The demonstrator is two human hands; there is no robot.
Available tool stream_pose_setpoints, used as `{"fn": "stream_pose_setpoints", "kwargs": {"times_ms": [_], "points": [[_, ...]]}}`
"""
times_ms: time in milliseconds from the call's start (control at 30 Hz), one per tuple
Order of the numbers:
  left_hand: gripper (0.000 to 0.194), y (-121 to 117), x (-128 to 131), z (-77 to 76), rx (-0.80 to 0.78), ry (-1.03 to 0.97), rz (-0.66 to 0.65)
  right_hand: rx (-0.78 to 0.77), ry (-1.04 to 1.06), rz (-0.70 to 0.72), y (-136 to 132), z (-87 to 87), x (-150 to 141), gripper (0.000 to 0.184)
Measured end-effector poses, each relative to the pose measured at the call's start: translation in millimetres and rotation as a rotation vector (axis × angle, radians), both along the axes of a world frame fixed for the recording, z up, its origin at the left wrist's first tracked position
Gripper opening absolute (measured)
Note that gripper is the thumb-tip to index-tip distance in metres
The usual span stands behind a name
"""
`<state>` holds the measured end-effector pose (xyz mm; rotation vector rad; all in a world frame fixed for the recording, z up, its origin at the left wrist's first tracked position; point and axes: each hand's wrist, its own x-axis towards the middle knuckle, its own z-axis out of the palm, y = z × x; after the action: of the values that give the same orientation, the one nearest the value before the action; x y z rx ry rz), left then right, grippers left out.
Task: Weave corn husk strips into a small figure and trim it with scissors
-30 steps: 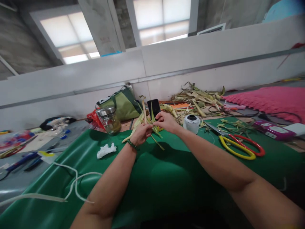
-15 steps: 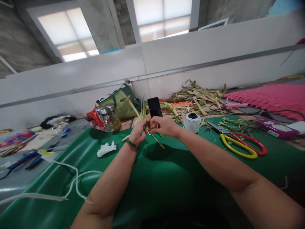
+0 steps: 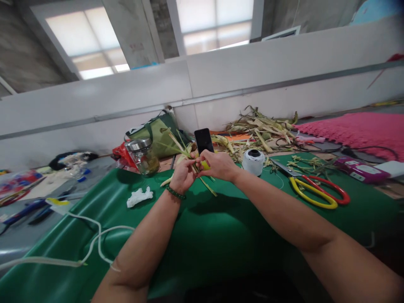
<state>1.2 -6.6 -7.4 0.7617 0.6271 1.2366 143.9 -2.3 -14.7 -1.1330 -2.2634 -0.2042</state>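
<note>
A bunch of green and pale plant strips [image 3: 181,147], possibly leaves or husk, is gripped in my left hand [image 3: 184,174], its upper ends fanning up and to the left. One stalk end sticks out below, toward the green mat [image 3: 202,227]. Close against it on the right, my right hand [image 3: 219,165] has its thumb and fingers pinched together at the bunch; what exactly lies between the fingertips is too small to make out. A spool of white thread [image 3: 253,162] stands right of my right hand. Behind the hands, a black phone [image 3: 203,140] leans upright.
Scissors with red and yellow handles [image 3: 318,191] lie at the right, near a purple device [image 3: 360,170]. A glass jar [image 3: 143,156] and green bag [image 3: 160,132] stand back left. Crumpled white tissue [image 3: 139,197] and white tubing [image 3: 100,231] lie left. Dried husks [image 3: 261,126] are heaped behind.
The plant strips have tilted further left, their tips now spreading toward the bag. Both hands stay together at the bunch, with slight finger movement. The camera view has shifted slightly.
</note>
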Motion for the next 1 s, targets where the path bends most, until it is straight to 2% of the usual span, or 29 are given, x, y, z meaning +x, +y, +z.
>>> {"fn": "stream_pose_setpoints", "kwargs": {"times_ms": [100,167,200,333,433,500,567,633,700,767,900,933,1000], "points": [[0.012,-1,-6,4.9,0.041,-0.07,-0.017,-0.033,0.065,-0.009,2,1.3,3,0.045],[0.018,3,-15,7.9,0.063,-0.116,0.118,-0.074,0.103,-0.063,5,3.9,8,0.04],[0.021,6,-21,9.4,0.07,-0.121,0.228,-0.106,0.093,-0.1,8,5.0,10,0.037],[0.035,21,-46,14.3,0.061,-0.081,0.561,-0.359,-0.107,-0.193,14,-1.0,12,0.034],[0.038,27,-57,15.7,0.068,-0.039,0.663,-0.446,-0.14,-0.196,16,-16.2,4,0.022],[0.034,29,-59,14.3,0.061,-0.004,0.64,-0.448,-0.1,-0.193,17,-23.8,0,0.014],[0.026,31,-57,10.7,0.048,0.028,0.592,-0.455,-0.045,-0.159,19,-24.4,1,0.016],[0.02,31,-52,5.6,0.033,0.069,0.534,-0.458,0.021,-0.08,22,-18.4,5,0.018],[0.022,31,-45,0.8,0.019,0.111,0.466,-0.463,0.086,0.014,22,-10.2,9,0.02],[0.026,28,-37,-2.4,0.023,0.149,0.372,-0.563,0.23,0.144,21,-4.2,11,0.024],[0.028,18,-28,-3.6,0.139,0.252,0.089,-0.935,0.555,0.461,16,-3.0,10,0.028],[0.028,16,-27,-3.5,0.17,0.266,0.055,-0.968,0.572,0.495,14,-3.6,10,0.03],[0.031,14,-27,-3.7,0.202,0.274,0.048,-0.92,0.57,0.489,13,-4.8,7,0.033]]}}
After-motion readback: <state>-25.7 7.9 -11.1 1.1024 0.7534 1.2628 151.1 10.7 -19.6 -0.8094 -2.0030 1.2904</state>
